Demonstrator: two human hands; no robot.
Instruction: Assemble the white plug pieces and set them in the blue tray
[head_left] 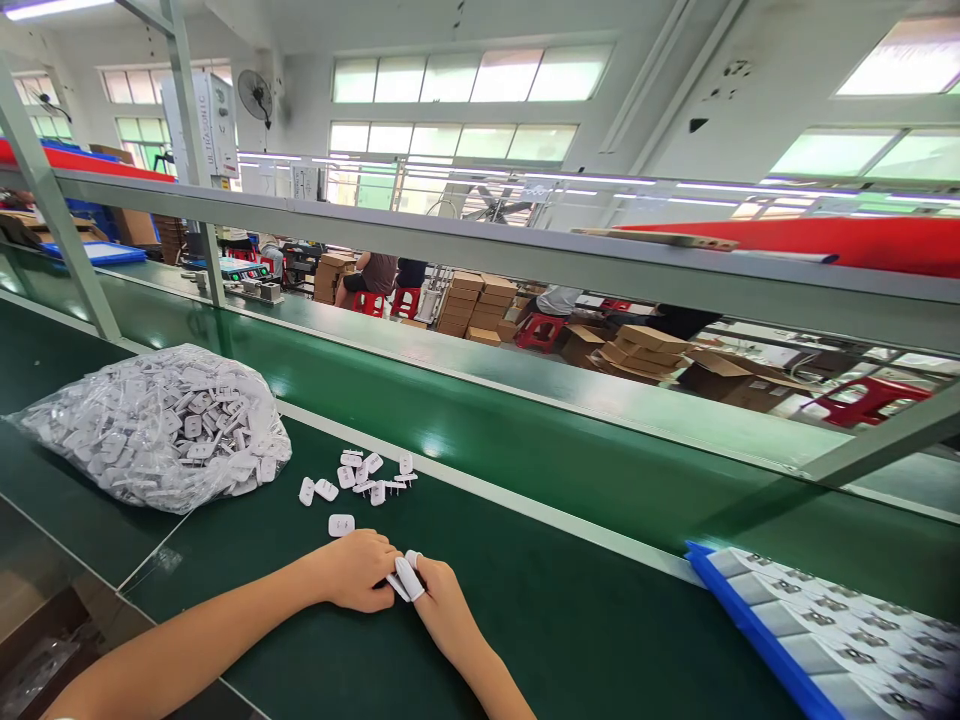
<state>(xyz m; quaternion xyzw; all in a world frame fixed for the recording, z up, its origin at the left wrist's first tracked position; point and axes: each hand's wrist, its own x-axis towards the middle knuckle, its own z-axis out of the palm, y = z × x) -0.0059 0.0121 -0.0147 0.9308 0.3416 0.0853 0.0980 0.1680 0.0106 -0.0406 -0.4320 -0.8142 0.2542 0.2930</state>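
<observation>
My left hand (361, 572) and my right hand (444, 598) meet over the green work surface, fingers closed around a small white plastic plug piece (397, 588). White covers sit on the thumb and a finger of my right hand. Much of the held piece is hidden by my fingers. Just beyond my left hand lies a single white plug plate (341, 525). Farther back, several loose plug plates with metal pins (367, 476) are scattered. To the left, a clear plastic bag (161, 425) bulges open, full of the same white pieces.
At the right stands a blue tray (750, 640) holding rows of white parts with metal pieces. A green conveyor belt (480, 425) runs past the bench, below a metal shelf rail (420, 225). Cardboard boxes (469, 305), red stools and seated people are beyond.
</observation>
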